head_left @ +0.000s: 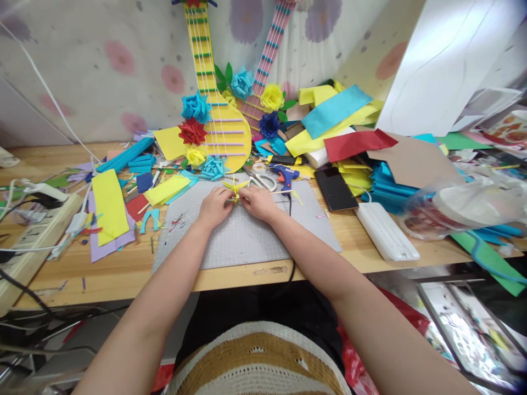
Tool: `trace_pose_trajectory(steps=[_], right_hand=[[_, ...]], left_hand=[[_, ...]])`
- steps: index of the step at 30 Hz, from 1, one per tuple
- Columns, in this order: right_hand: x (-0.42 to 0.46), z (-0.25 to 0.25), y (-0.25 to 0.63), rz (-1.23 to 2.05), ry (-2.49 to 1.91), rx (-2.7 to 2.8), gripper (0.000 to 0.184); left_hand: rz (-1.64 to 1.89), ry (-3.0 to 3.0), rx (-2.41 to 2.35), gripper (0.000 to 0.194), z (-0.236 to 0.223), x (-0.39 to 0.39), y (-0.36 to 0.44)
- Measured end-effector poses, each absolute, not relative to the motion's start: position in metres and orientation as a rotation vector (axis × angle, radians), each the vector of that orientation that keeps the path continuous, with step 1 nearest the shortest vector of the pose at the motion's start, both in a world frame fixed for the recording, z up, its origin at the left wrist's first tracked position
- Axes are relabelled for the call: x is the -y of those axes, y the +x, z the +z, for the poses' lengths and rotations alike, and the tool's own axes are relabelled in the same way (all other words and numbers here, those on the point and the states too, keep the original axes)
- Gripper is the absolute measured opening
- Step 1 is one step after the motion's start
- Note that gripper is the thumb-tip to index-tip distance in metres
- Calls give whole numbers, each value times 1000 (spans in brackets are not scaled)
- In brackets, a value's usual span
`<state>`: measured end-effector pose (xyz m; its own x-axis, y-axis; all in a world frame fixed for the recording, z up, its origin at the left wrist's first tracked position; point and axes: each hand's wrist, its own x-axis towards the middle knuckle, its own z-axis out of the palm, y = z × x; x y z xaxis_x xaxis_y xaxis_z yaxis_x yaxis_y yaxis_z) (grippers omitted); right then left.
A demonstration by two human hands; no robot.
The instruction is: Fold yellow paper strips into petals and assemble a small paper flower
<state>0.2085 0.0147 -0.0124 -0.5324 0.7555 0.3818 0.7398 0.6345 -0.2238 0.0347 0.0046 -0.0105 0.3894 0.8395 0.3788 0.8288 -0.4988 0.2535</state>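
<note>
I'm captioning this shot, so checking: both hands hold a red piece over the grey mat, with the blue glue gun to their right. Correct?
Not quite: the head view shows the piece is yellow, not red. The left hand and right hand do hold it over the grey mat, with the blue glue gun to their right.

Pink guitar (pixel 268 52) cropped above; yellow piece (pixel 235 188) partly hidden.

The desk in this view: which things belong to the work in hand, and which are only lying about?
In use, or probably so:
yellow piece, between left hand and right hand
grey mat, beneath them
scissors and blue glue gun, close by

Probably just lying about:
black phone
white device beside it
clear plastic bag
</note>
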Motion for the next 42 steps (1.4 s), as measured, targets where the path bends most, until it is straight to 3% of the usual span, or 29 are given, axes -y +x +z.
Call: trace_pose_trajectory(steps=[6,20,30,42], right_hand=[[-15,-11,208,92,-1140,2423,11],[-16,-10,206,115,-1140,2406,17],[-14,-11,206,259,-1212,2258,12],[-12,-7,207,322,-1257,2238,11]], left_hand=[[753,2583,-1577,16,-9,-4,36],[724,2492,-1695,24,-12,-5,45],[709,2589,-1691,11,-8,-2,43],[736,2585,-1621,16,-11,-4,43]])
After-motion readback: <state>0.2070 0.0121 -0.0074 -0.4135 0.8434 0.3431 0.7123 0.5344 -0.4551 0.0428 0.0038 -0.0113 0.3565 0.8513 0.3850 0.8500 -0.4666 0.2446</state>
